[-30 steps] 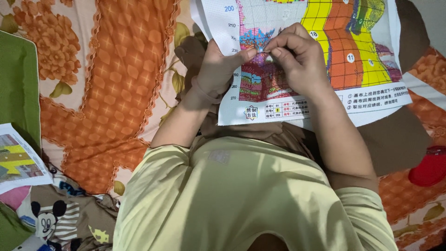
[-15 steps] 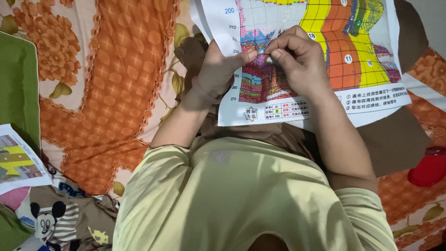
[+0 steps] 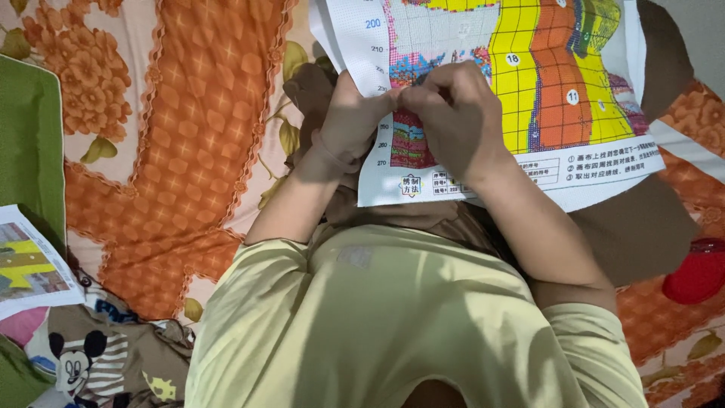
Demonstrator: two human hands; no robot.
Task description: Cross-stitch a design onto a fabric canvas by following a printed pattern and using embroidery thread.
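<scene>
**On the bed: cross-stitch cloth in hand**

At the far middle, over the orange floral bedspread, left hand grips the gridded cloth by its edge, steadying it; right hand pinches closed upon its stitched patch. Paper chart lies near left.

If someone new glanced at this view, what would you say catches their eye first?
Most likely the white cross-stitch cloth at the top, printed with a bright yellow, orange and green grid. The left hand grips its lower left edge, and the right hand pinches at the stitched patch beside it. Under it all lies an orange flowered bedsheet, with a folded paper chart at far left.
</scene>
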